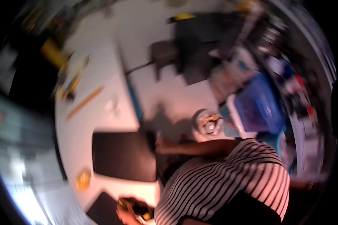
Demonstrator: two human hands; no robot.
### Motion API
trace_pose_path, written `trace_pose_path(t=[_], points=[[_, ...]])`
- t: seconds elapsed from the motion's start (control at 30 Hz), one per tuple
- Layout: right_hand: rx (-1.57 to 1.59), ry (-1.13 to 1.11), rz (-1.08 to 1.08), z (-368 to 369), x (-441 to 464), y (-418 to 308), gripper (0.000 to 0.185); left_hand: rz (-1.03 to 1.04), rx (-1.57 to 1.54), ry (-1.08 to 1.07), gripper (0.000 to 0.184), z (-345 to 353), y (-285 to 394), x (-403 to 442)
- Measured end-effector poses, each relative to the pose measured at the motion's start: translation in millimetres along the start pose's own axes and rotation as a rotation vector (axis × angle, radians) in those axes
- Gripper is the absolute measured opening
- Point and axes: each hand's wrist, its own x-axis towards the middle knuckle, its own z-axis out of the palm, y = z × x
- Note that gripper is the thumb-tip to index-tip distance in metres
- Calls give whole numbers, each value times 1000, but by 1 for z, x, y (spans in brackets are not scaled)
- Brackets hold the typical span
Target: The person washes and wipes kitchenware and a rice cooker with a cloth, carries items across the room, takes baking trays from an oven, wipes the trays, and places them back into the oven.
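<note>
Motion blur softens the whole head view. My left hand [127,215], at the bottom edge, is closed around a dark object with yellow parts [137,206]; its kind is not clear. Beside it, a dark flat piece [103,209] lies on the white table. My right hand [162,145] is at the right edge of a black rectangular mat [124,156]. Its fingers are too smeared to show whether they grip the mat or anything else. A round yellow-orange item [83,180] sits left of the mat.
A long wooden strip [85,103] lies on the white table [112,67], with yellow-and-dark tools [72,87] near it. A round white container [208,123] holding small things stands behind my right arm. Further right are a blue bin [261,105] and mixed clutter.
</note>
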Motion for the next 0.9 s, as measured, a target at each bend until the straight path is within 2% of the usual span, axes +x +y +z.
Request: trace_pose_path(t=[0.03, 0.07, 0.1, 0.13, 0.2, 0.23, 0.27, 0.3, 0.33, 0.4, 0.47, 0.5, 0.57, 0.63, 0.67, 0.73, 0.8, 0.83, 0.87, 0.9], points=[[-5, 78, -61, -5, -1, 12, 24, 146, 101, 42, 48, 7, 2, 19], [213, -163, 65, -49, -6, -3, 26, 46, -25, 47, 42, -15, 48, 31], [152, -114, 51, -81, -5, 9, 24, -98, -138, 46, 36, -41, 94, 39], [101, -95, 20, -107, -9, 18, 22, -49, -111, -61, 34, -54, 123, 59], [-25, 151, 18, -155, -11, 76, 17, 258, -315, 127, 39, -45, 156, 99], [231, 152, 360, -189, -18, 84, 14, 351, -402, 149, 38, -29, 169, 130], [319, 168, 518, -217, -14, 110, 14, 449, -486, 165, 36, -17, 185, 157], [492, 276, 464, -245, -9, 138, 15, 524, -543, 163, 33, -18, 218, 170], [517, 317, 386, -275, 3, 165, 13, 600, -594, 158, 30, -27, 261, 185], [501, 433, 411, -348, 53, 167, 9, 564, -613, -33, 29, -64, 354, 190], [711, 562, 220, -420, 120, 142, 9, 765, -653, 31, 27, -58, 418, 207], [779, 608, 212, -460, 166, 136, 8, 939, -599, 112, 27, -50, 452, 222], [852, 646, 192, -532, 261, 118, 14, 893, -622, -15, 26, -47, 510, 234], [870, 731, 174, -607, 385, 144, 24, 740, -685, -60, 26, -14, 553, 259], [955, 693, 216, -664, 459, 175, 32, 633, -708, -66, 26, 17, 575, 270], [1156, 899, 171, -706, 547, 185, 36, 648, -549, 24, 25, 55, 584, 288], [1210, 968, 271, -751, 612, 195, 38, 443, -631, -210, 22, 53, 625, 282], [1216, 1009, 342, -766, 636, 197, 37, 421, -626, -219, 22, 58, 638, 280], [1214, 989, 357, -778, 653, 200, 37, 322, -679, -364, 32, 63, 648, 280], [1361, 951, 260, -796, 660, 190, 34, 222, -730, -504, 44, 65, 664, 283]])
